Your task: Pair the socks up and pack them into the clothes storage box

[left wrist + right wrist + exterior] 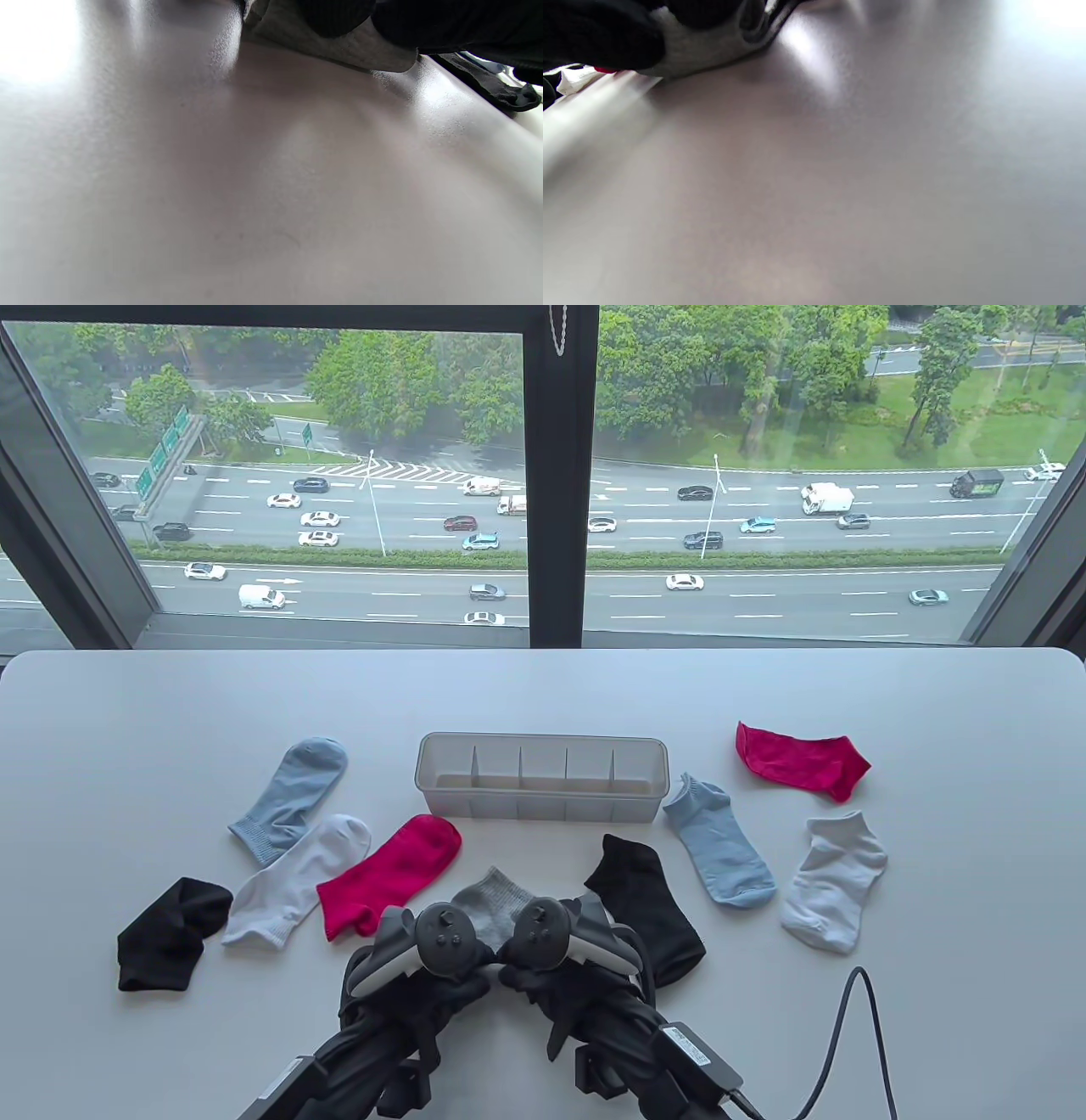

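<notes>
Mostly hidden: grey sock (495, 904) under left hand (428, 963), right hand (556, 954); finger grip unclear, trackers covering.

white bench (170, 712), divided storage box (540, 789) mid, nine loose socks around it, grey sock (496, 903) front, cable (857, 1035) near right
</notes>
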A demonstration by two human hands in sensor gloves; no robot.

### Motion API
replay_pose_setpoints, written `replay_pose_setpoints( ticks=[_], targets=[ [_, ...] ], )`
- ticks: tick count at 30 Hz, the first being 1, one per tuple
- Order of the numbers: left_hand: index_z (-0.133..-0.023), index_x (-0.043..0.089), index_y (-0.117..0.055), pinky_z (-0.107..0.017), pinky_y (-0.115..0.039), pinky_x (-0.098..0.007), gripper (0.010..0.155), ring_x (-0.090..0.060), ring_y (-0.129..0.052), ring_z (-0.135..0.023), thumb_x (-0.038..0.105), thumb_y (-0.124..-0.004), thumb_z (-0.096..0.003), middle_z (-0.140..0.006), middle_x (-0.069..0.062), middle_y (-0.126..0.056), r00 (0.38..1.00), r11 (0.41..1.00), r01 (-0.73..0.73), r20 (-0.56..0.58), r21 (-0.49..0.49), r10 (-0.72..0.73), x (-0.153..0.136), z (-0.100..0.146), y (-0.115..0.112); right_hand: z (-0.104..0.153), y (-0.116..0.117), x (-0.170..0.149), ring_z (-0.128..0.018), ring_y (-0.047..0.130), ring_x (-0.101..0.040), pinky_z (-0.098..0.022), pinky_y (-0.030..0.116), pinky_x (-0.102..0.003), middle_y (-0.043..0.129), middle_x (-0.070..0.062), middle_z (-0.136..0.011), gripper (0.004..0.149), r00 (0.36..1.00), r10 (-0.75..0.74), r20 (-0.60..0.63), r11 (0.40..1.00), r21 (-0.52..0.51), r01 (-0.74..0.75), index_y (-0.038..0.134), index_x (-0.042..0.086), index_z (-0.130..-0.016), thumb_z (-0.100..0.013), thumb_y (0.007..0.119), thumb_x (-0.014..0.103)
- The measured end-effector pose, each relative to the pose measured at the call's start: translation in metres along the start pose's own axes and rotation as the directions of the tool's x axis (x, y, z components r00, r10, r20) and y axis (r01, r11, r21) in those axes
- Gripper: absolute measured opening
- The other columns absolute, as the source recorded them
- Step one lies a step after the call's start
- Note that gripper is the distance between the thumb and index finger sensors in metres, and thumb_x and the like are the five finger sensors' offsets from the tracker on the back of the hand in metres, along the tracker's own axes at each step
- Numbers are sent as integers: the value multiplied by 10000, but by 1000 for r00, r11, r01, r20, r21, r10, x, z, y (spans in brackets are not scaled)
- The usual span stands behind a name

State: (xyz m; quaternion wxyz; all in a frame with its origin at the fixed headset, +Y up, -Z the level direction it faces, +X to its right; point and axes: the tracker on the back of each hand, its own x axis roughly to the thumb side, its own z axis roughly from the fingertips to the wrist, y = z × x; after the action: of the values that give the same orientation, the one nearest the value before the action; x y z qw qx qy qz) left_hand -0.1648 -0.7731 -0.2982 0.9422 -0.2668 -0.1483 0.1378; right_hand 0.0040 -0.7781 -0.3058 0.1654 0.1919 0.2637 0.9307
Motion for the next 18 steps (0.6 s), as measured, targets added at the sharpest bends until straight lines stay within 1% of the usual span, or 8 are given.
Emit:
replay_pose_setpoints(
  ticks=[2, 4, 6, 9, 11, 12, 15, 18],
  targets=[
    [-1015, 168, -612, -725, -250, -760, 416, -599, -203, -1052, 267, -604, -611, -1153, -303, -282, 1000, 1000, -8, -1, 9, 8, -1, 0, 0, 0, -1, -2, -1019, 90, -541, -663, 156, -766, 199, -230, -1154, 416, 999, -49, 8, 999, 17, 49, 559, 257, -1014, -617, 556, 383],
    [-1007, 149, -629, -726, -236, -756, 411, -583, -181, -1058, 262, -572, -616, -1158, -290, -277, 999, 999, -34, -1, -1, 34, -4, 1, 1, 1, 0, -4, -1010, 43, -533, -656, 120, -755, 140, -245, -1153, 584, 998, -57, 28, 996, 66, 55, 375, 290, -1091, -593, 647, 428],
    [-994, 141, -660, -725, -232, -754, 409, -581, -173, -1056, 271, -561, -618, -1160, -282, -279, 997, 997, -73, -3, 5, 73, -6, 1, 2, 1, 0, -3, -1014, 69, -531, -664, 144, -754, 165, -229, -1154, 445, 1000, -23, 13, 999, 31, 22, 514, 301, -1032, -607, 615, 386],
    [-1005, 104, -662, -721, -243, -763, 461, -614, -189, -1040, 321, -608, -603, -1150, -325, -290, 997, 996, -48, -53, 73, 52, -5, 6, 5, -2, -2, 1, -1008, 55, -540, -657, 142, -768, 162, -235, -1146, 390, 999, -34, -21, 998, 49, 35, 559, 274, -1005, -625, 525, 360],
    [-1072, 237, -479, -726, -219, -767, 556, -620, -144, -1041, 374, -679, -571, -1153, -324, -192, 999, 994, -12, -46, 109, 17, -3, 11, 9, -2, -1, 1, -1011, 63, -539, -660, 148, -767, 171, -235, -1147, 375, 999, -31, -25, 999, 39, 32, 573, 266, -992, -632, 516, 354],
    [-1065, 276, -489, -723, -210, -772, 562, -619, -128, -1041, 391, -707, -559, -1155, -322, -171, 1000, 994, -30, -1, 104, 30, -1, 12, 10, -2, 0, 1, -1012, 71, -539, -662, 154, -767, 177, -233, -1148, 368, 999, -25, -23, 999, 27, 26, 578, 261, -987, -638, 515, 358],
    [-1032, 258, -587, -724, -182, -765, 499, -585, -107, -1055, 343, -730, -562, -1172, -281, -189, 999, 999, 29, -14, 43, -29, 3, 8, 3, -2, 0, 3, -1016, 82, -538, -664, 159, -766, 193, -232, -1147, 348, 999, -39, -37, 999, 8, 39, 598, 248, -966, -650, 518, 369],
    [-958, 190, -710, -727, -196, -756, 369, -572, -131, -1059, 239, -654, -597, -1173, -273, -254, 1000, 996, 12, -28, 90, -10, 3, 5, 3, 1, 1, 1, -1013, 97, -549, -659, 167, -766, 200, -254, -1147, 424, 999, -52, -6, 999, -1, 52, 518, 254, -1013, -625, 578, 415]
  ],
)
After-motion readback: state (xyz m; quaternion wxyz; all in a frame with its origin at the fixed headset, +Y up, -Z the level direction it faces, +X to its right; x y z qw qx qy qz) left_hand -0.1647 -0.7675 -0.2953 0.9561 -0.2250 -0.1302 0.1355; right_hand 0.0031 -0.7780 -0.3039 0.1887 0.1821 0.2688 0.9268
